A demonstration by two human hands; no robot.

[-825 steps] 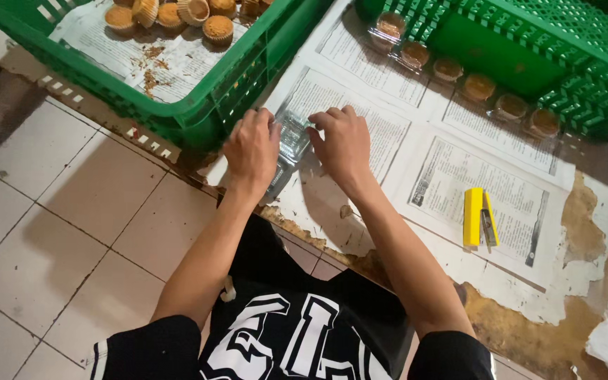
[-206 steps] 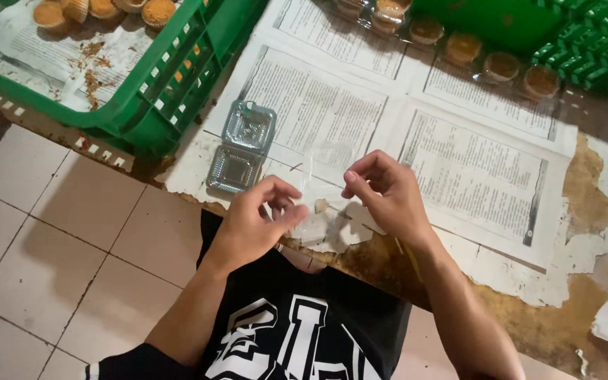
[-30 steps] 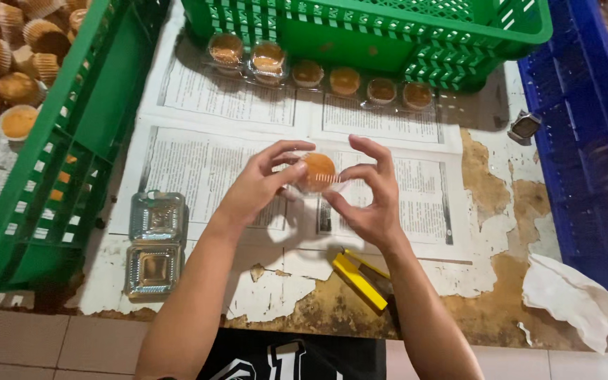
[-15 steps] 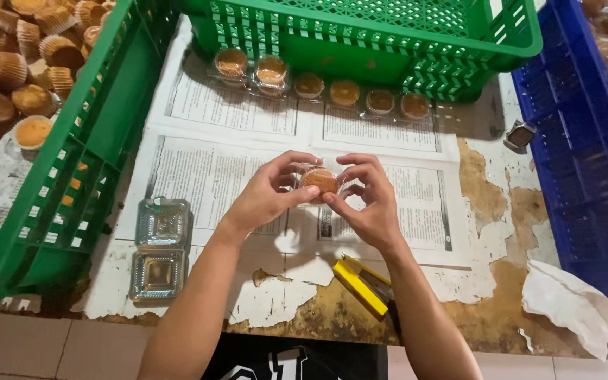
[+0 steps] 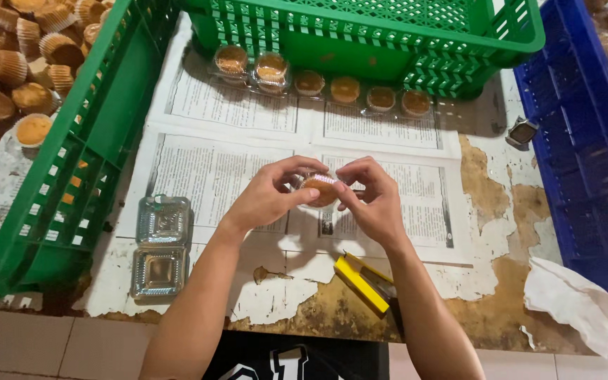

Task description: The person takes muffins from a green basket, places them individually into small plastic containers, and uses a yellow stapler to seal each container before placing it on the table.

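I pinch a boxed cupcake (image 5: 320, 188) between my left hand (image 5: 265, 198) and right hand (image 5: 371, 204) (both grips closed on it) above the newspaper (image 5: 212, 169).

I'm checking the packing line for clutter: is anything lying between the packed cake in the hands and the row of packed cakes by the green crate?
Nothing visible does. Both hands, left and right, hold the packed cake above bare newspaper, which runs unbroken up to the row of packed cakes. The yellow stapler lies nearer the person.
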